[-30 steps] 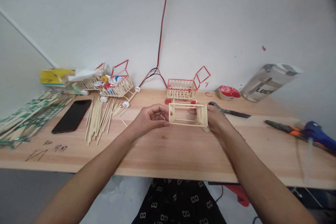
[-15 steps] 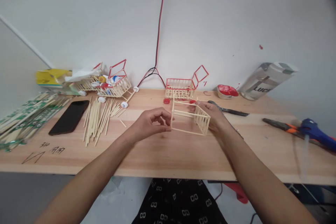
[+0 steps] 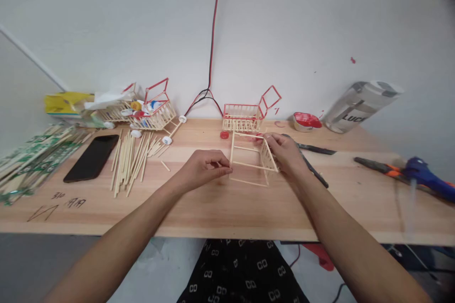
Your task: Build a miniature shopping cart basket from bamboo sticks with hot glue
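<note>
A small box frame [image 3: 250, 158] made of pale wooden sticks is held between both hands over the middle of the wooden table [image 3: 227, 203]. My left hand [image 3: 201, 169] pinches its left edge with curled fingers. My right hand [image 3: 287, 155] grips the slatted right side. Just behind the frame stands a finished stick cart [image 3: 249, 116] with red trim and red wheels.
A pile of loose sticks [image 3: 133, 157] and a black phone [image 3: 91, 157] lie at the left, with more red-trimmed stick carts [image 3: 149, 109] behind. Wrapped chopstick packets [image 3: 28, 158] fill the far left. A red-paint dish [image 3: 305, 121], scissors [image 3: 313, 149], pliers [image 3: 380, 167] and a blue glue gun [image 3: 424, 177] are at right.
The frame has been tilted and turned, its open side now facing up toward me, and lowered closer to the table. Both hands shifted slightly with it.
</note>
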The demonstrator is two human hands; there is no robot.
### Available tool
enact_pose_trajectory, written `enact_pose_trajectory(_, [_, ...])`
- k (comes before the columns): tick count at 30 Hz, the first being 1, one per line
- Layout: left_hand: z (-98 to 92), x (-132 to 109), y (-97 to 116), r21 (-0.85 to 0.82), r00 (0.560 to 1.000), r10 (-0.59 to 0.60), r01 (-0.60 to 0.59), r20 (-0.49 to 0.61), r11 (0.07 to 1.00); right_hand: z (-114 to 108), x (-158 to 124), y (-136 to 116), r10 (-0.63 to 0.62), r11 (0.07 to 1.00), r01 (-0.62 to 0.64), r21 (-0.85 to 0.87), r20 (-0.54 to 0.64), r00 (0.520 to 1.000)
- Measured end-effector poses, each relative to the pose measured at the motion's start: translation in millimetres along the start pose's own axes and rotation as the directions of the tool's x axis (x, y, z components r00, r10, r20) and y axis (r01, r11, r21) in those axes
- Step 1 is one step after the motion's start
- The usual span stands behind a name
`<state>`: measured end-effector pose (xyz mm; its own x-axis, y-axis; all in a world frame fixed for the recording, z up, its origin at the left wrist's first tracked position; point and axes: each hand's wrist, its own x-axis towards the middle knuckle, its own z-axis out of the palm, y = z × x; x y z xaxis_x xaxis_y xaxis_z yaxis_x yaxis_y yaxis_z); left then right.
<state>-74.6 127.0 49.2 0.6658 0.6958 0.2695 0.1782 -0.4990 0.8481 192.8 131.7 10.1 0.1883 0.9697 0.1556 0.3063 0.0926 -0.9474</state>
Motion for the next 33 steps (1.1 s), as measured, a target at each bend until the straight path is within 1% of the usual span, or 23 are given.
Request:
enact_pose_trajectory(5, [5.1,0,1,0.076,0.998,0.008,-0.003,-0.068,0.997,1,4,5,-0.02,0.999,0.02,0.026,-0.033,0.999])
enact_pose_trajectory(9, [9.2,-1,-1,0.137,0.997,0.016,-0.005,-0.08,0.99,1,6,7,-0.047,0.998,0.049,0.033,-0.039,0.998])
enact_pose_trajectory(12, [11.2,-2,-6,0.218,0.999,0.033,-0.024,-0.038,0.976,1,7,9,-0.073,0.996,0.075,0.049,-0.041,0.997])
enact_pose_trajectory(15, [12.1,-2,-9,0.264,1.0,0.014,-0.019,0.023,0.964,1,8,12,-0.08,0.995,0.081,0.059,-0.026,0.996])
enact_pose_trajectory(20, [10.3,-3,-12,0.272,0.998,-0.015,-0.004,0.067,0.962,1,9,13,-0.076,0.996,0.076,0.057,-0.005,0.997])
enact_pose_trajectory(23, [8.4,-3,-12,0.278,0.994,-0.019,-0.013,0.109,0.961,1,8,12,-0.072,0.996,0.071,0.052,0.008,0.997])
enact_pose_trajectory(25, [7.4,-3,-12,0.285,0.993,-0.012,-0.022,0.118,0.958,2,8,12,-0.063,0.997,0.062,0.053,0.009,0.998])
enact_pose_trajectory(29, [6.2,-3,-9,0.272,0.998,-0.009,-0.007,0.059,0.962,2,8,11,-0.056,0.995,0.057,0.086,-0.011,0.998])
enact_pose_trajectory(31, [5.8,-3,-8,0.241,0.999,-0.013,0.005,0.032,0.97,0,8,9,-0.09,0.994,0.093,0.059,-0.053,0.995])
enact_pose_trajectory(33, [5.5,-2,-8,0.197,1.0,-0.01,0.007,0.015,0.98,-3,6,3,-0.159,0.987,0.158,-0.018,-0.13,0.979])
